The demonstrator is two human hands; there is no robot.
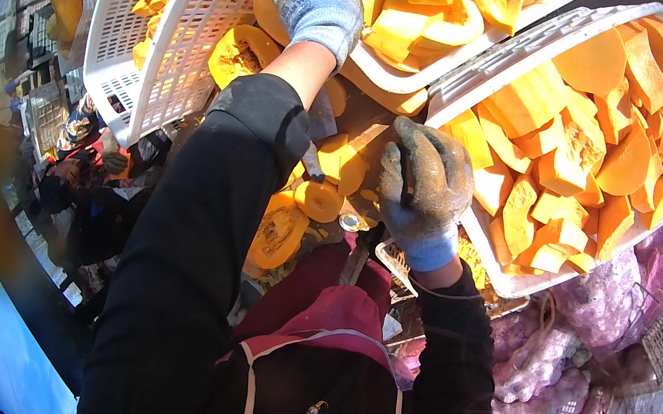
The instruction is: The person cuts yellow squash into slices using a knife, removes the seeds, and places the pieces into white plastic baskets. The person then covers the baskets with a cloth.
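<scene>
My left hand [319, 9], in a blue-grey work glove with a worn coated palm, lies over the near rim of a white plastic crate [392, 81] of pumpkin chunks [421, 18]. Its fingertips reach among the chunks; whether they grip anything is unclear. My right hand [428, 186], gloved alike, is half curled beside the left edge of a second white crate [503, 287], heaped with cut pumpkin [573, 140]. Nothing shows clearly within its fingers. Between my hands are a grey blade-like tool [322, 117], cut pumpkin pieces [319, 200] and a halved pumpkin [279, 234].
A slotted white crate [161, 53] holding some pumpkin pieces tilts at the left. Another pumpkin half [241, 55] lies against it. Pink mesh sacks [544, 374] fill the lower right. A person [80, 189] is low on the left, near stacked crates [46, 113].
</scene>
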